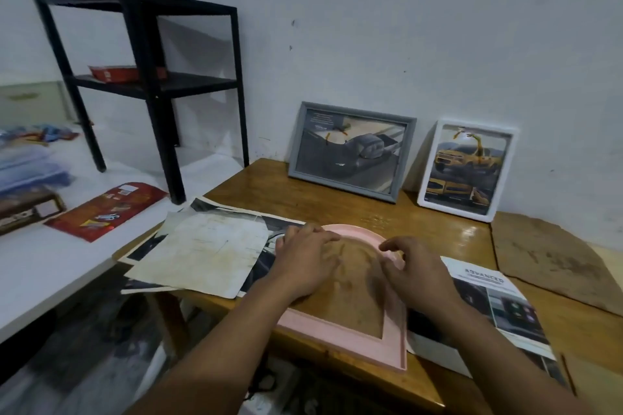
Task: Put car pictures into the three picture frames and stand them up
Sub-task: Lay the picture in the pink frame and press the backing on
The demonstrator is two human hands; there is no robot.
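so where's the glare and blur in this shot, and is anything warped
Head view: glare on the table near the white frame; the black shelf and right hand are motion-blurred; wide-angle bending tilts the shelf legs; light is dim and even.

glossy varnished brown wooden tabletop (438, 232) | matt pink arched frame (364, 344) with rough brown board backing (350, 293) | stained, creased paper sheet (202, 256) | glossy printed paper brochure (505, 307) | matt black metal shelf rack (148, 77) | worn rough brown board (546, 256)
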